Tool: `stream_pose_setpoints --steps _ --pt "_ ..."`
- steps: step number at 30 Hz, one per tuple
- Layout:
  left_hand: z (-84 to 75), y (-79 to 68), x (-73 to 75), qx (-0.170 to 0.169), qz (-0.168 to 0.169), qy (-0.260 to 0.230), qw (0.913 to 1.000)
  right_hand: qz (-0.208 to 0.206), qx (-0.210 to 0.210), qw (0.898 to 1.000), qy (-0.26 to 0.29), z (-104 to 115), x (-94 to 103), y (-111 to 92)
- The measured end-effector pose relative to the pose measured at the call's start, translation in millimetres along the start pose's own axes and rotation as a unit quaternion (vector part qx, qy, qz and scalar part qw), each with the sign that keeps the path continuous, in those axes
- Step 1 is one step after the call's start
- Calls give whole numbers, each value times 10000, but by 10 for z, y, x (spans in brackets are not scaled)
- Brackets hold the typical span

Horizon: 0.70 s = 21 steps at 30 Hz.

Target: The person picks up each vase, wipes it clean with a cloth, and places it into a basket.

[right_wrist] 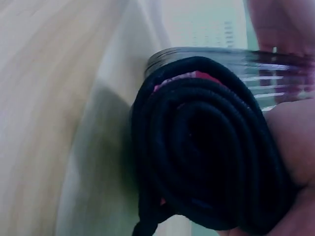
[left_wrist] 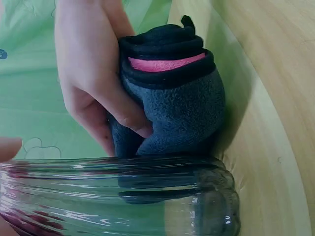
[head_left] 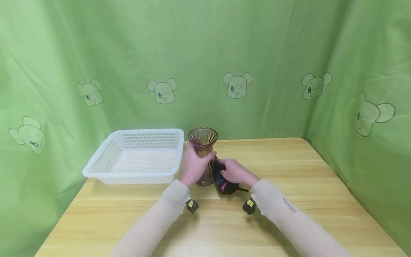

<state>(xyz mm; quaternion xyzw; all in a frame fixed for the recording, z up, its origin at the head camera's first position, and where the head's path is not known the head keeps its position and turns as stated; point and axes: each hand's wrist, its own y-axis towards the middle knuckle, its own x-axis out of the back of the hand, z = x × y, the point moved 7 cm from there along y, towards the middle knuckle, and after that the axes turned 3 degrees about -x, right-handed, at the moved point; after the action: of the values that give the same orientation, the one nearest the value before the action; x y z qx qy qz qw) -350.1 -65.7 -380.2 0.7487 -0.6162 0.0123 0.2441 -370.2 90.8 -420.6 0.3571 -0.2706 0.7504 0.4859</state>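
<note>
A ribbed, brownish-purple glass vase (head_left: 205, 175) with a flared rim stands upright near the middle of the table. My left hand (head_left: 192, 165) grips it around the upper body, thumb across the near side. Just to its right, my right hand (head_left: 237, 172) holds a rolled-up dark blue-grey fleece cloth (head_left: 228, 188) with black edging. Pink lining shows between the layers of the rolled cloth (left_wrist: 182, 110) in the left wrist view. The right wrist view faces the spiral end of the roll (right_wrist: 197, 147), where a black cord hangs down. Whether roll and vase touch is unclear.
A white perforated plastic basket (head_left: 128, 179) sits at the left of the wooden table (head_left: 289, 217), close to the left hand. Green curtains (head_left: 199, 43) printed with bear heads surround the table at the back and sides. Each wrist carries a small black camera (head_left: 191, 206).
</note>
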Motion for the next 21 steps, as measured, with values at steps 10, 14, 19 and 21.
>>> stream_pose_setpoints --steps 10,14,19,21 --pt "22 35 9 -166 -35 38 9998 -273 112 9958 871 125 348 -46" --pt "11 50 23 -257 57 177 9995 -722 290 9897 1198 312 661 -75" --pt "9 50 39 -402 20 397 9984 -984 360 9867 1240 408 772 -60" --pt "20 44 35 -374 67 388 9985 -837 369 9904 1034 393 686 -49"
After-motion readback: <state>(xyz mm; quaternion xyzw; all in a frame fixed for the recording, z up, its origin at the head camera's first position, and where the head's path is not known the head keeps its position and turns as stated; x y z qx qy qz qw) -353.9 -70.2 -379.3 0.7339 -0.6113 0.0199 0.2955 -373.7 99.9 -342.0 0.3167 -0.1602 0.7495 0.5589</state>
